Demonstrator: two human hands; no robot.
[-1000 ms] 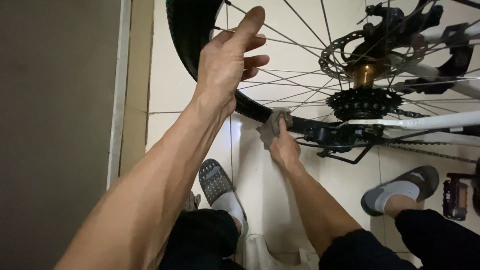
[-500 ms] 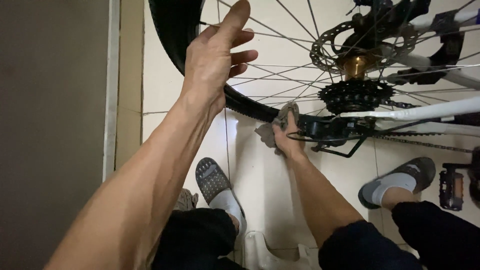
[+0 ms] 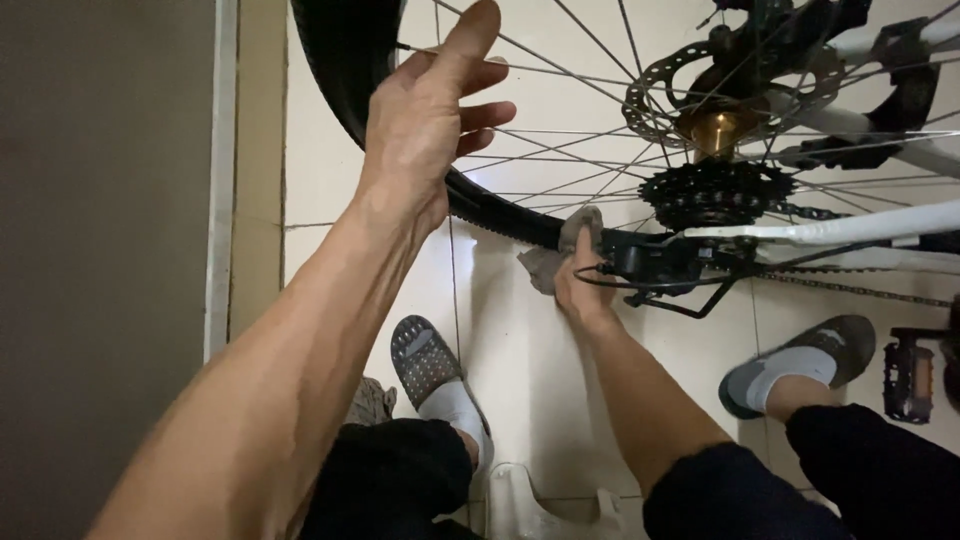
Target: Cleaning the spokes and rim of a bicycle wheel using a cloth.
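Two bare hands at a rear bicycle wheel (image 3: 560, 150), seen from above. Left hand (image 3: 425, 120) raised against the black tyre (image 3: 345, 70), palm on the rubber and rim, fingers (image 3: 480, 115) spread loosely among the spokes — resting there, not clenched. Right hand (image 3: 580, 285) lower down, closed on a crumpled grey rag (image 3: 560, 250), pressing it to the tyre just beside the black rear derailleur (image 3: 665, 265); index finger stretched along the cloth. Rag wedged between tyre and derailleur cage, touching both. Above the derailleur, a dark sprocket cluster (image 3: 715, 195) around a brass-coloured hub (image 3: 715, 130), with a drilled brake disc (image 3: 680, 85) behind the spokes. White frame tube (image 3: 850, 225) running off to the right, chain (image 3: 850, 290) just below it. Pale floor tiles (image 3: 520, 350) underneath — two feet in white socks and grey slippers, one (image 3: 430, 365) near the left forearm, the other (image 3: 800, 365) well apart on the right. Black pedal (image 3: 908, 375) lying near the right-hand slipper.
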